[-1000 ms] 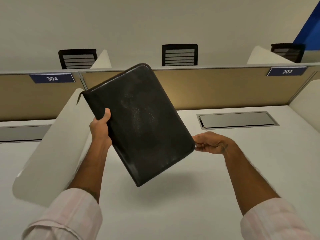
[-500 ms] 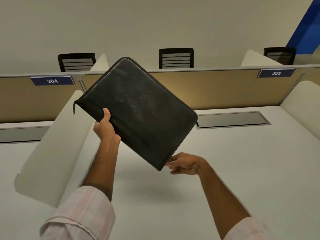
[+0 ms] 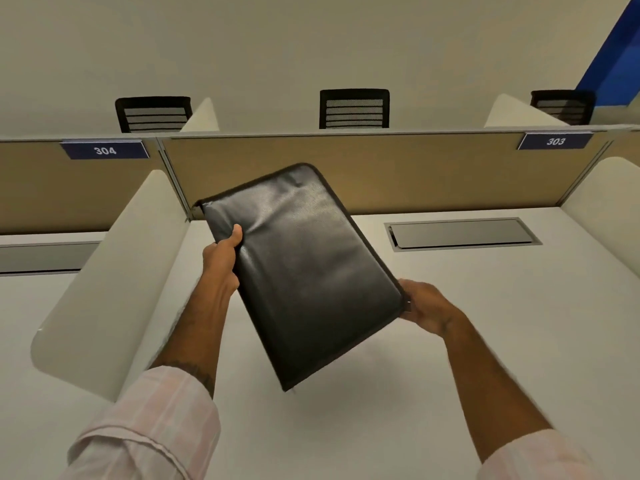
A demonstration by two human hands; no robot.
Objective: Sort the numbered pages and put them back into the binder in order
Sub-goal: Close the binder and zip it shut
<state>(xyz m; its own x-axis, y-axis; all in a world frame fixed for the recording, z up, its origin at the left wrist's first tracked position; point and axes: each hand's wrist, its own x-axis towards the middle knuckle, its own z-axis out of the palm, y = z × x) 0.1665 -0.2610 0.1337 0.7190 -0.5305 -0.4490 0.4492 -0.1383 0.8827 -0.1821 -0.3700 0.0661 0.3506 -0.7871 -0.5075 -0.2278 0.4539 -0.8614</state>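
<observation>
Centre frame, fingers of left hand (image 3: 221, 259) and right hand (image 3: 427, 308) clamp the tilted binder (image 3: 304, 271) above the bench (image 3: 502, 323); opened aslant, pages could spill.

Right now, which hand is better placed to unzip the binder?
Right. The right hand holds the binder at the corner where the zipper pull seems to sit; the left hand grips the opposite edge, steadying it.

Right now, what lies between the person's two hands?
In the head view, the closed black binder spans the gap, tilted above the white desk: the left hand grips its upper left edge, the right hand holds its lower right corner.
</observation>
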